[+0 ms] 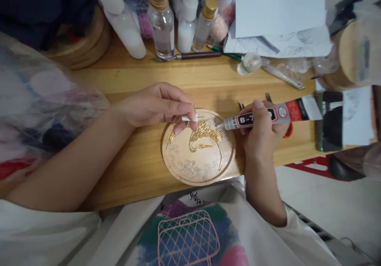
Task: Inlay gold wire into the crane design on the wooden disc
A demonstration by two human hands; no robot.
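Observation:
Over the upper left of a round wooden plaque (182, 151), my left hand (157, 104) pinches a small white cap (189, 118) with a thin pin sticking out toward the right. The plaque carries a gold wire crane (205, 135) and line-drawn waves along its lower part. My right hand (260, 133) is closed around a B-7000 glue tube (281, 115), held nearly level. Its nozzle points left, close above the plaque's right side; whether it touches cannot be told. Dark pointed tips (268, 97) and a bit of red (289, 130) show behind my right hand, mostly hidden.
Bottles (160, 24) line the back of the wooden table (127, 75), beside a dark-handled tool (198, 55). Papers (279, 12), a clear stopper-like piece (250, 62) and a pen (282, 76) lie at back right. A plastic bag (44, 95) fills the left; a dark box (330, 121) stands right.

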